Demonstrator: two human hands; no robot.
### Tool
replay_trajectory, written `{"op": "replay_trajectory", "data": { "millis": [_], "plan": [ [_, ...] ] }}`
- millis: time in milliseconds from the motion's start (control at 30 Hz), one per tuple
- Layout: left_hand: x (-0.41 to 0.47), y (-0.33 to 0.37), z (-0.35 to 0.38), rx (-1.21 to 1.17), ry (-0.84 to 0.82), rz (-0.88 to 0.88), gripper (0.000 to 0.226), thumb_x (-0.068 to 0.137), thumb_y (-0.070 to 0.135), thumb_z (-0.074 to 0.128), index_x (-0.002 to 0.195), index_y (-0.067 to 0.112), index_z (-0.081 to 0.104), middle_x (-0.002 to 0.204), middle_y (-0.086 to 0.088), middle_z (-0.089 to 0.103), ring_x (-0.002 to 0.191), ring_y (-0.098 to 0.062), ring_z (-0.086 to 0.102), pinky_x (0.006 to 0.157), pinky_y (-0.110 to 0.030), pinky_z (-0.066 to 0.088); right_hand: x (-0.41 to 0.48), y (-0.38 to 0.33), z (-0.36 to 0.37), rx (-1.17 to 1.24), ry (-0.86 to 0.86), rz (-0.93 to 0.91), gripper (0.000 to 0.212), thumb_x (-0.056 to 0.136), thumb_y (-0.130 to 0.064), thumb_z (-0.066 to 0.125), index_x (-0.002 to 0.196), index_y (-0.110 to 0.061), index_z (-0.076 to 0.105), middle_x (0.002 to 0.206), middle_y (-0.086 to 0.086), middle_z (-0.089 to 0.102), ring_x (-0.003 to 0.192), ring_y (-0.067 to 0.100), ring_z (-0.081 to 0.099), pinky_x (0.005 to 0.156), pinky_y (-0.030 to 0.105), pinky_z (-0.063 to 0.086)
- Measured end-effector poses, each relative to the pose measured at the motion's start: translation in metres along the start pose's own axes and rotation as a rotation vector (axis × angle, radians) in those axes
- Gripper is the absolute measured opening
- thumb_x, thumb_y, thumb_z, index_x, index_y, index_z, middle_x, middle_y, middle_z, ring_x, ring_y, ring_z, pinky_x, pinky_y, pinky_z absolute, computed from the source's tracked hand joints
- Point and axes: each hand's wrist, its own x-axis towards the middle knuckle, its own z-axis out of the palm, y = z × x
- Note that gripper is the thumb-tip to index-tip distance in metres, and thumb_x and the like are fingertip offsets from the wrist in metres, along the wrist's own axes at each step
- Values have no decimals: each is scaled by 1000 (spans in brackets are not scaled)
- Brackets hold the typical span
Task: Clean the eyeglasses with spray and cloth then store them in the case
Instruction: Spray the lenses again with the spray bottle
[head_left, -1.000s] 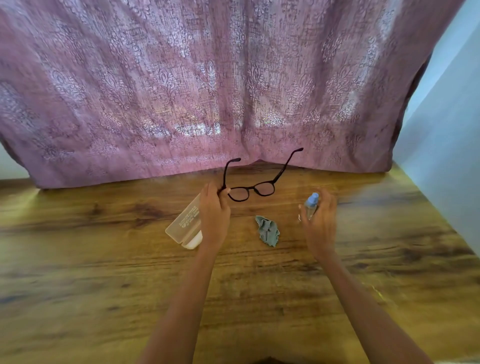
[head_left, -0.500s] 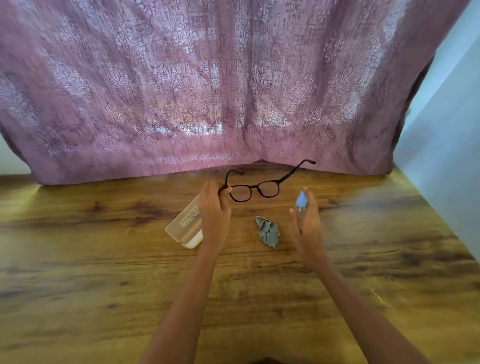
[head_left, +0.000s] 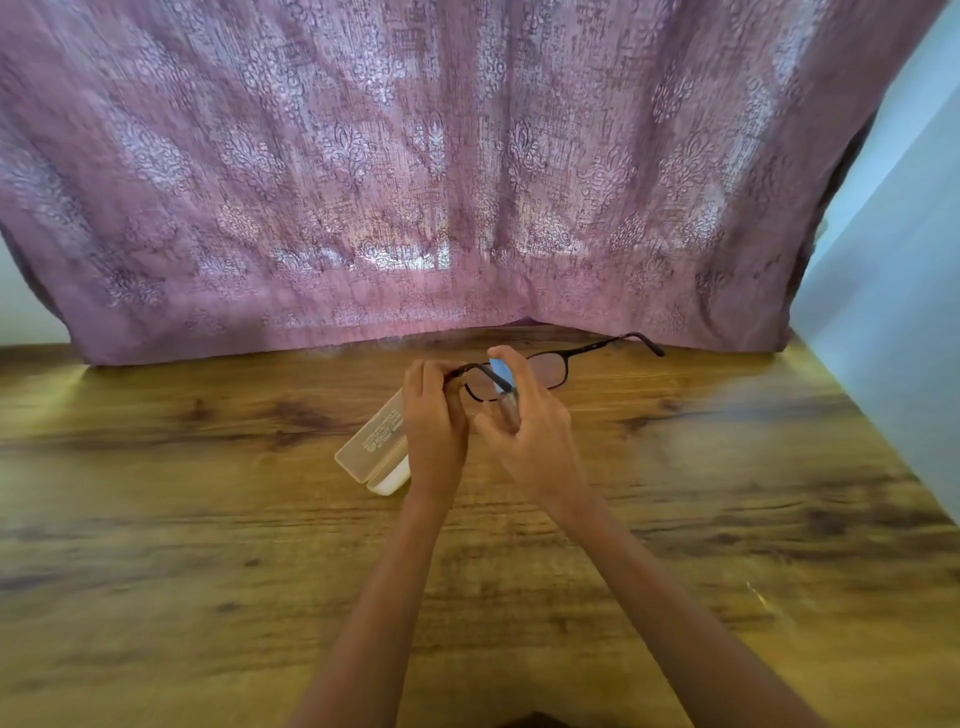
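Note:
My left hand (head_left: 435, 421) grips the dark-framed eyeglasses (head_left: 555, 367) at their left hinge and holds them above the table, temples open and pointing away. My right hand (head_left: 524, 426) holds a small spray bottle with a light blue top (head_left: 502, 372) right in front of the left lens, with the index finger over the top. The translucent glasses case (head_left: 372, 451) lies open on the table just left of my left wrist. The cleaning cloth is hidden behind my hands.
A wooden table (head_left: 208, 545) spreads under my arms. A mauve patterned curtain (head_left: 415, 182) hangs along its far edge. A pale blue wall (head_left: 893, 322) borders the table on the right.
My right hand has carried the spray bottle left, up to the left lens. The glasses have tilted flatter, temples lower. The cloth has gone out of sight behind my hands.

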Motion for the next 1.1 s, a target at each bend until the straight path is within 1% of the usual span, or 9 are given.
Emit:
{"op": "replay_trajectory", "data": {
  "millis": [133,200,267,400,500,667,800,900,1100],
  "plan": [
    [1,5,-1,-30,18,-8,17,91,17,38,95,16,55,93,10,47,80,-10,48,71,-18,38,1,-3,0,-50,-46,4,49,89,-18,67,132,-22,44,75,0,60,59,11,56,57,30,50],
    [1,8,-2,-43,21,-12,19,90,14,37,96,15,56,94,10,47,82,-15,52,71,-24,43,0,-3,1,-70,-42,37,51,86,-14,67,132,-20,45,61,-7,48,48,7,45,49,24,41],
    [2,10,-2,-55,21,-19,22,89,14,37,97,13,57,96,8,48,83,-18,54,72,-28,46,0,-3,1,-79,-35,54,53,83,-12,68,131,-21,46,54,-13,36,43,6,36,49,18,34],
    [2,13,-3,-60,10,-33,21,90,16,37,96,16,56,93,15,46,82,-13,52,72,-18,41,2,-9,-4,-29,-40,24,53,83,-12,67,130,-23,46,51,-10,38,43,9,38,46,15,35],
    [2,14,-4,-59,12,-34,19,90,16,38,96,15,56,93,14,46,81,-9,49,71,-12,37,3,-12,-5,-45,-32,6,55,82,-13,69,132,-23,46,56,-14,39,47,3,44,48,11,34],
    [3,14,-5,-57,10,-41,19,92,15,38,96,12,57,95,9,49,83,-13,51,73,-19,40,-1,-16,1,-122,24,11,52,81,-5,67,129,-18,51,55,-19,32,44,-2,36,50,9,29],
    [3,14,-7,-47,14,-21,19,92,12,38,96,12,57,95,6,49,83,-11,49,74,-15,38,-3,-16,-6,-57,66,12,51,83,-14,65,129,-24,48,55,-11,36,45,7,35,47,12,33],
    [3,13,-7,-19,20,-2,19,92,7,39,97,8,57,95,3,49,83,-13,49,73,-17,38,1,-8,-21,-51,116,31,51,86,-19,64,132,-27,45,57,-13,39,45,5,37,46,12,33],
    [3,11,-4,0,8,13,18,92,-2,44,99,7,58,96,4,47,81,-11,46,72,-17,36,8,12,-40,-101,61,49,48,84,-9,66,123,-29,46,49,6,42,40,10,33,38,18,32]
  ]
}}
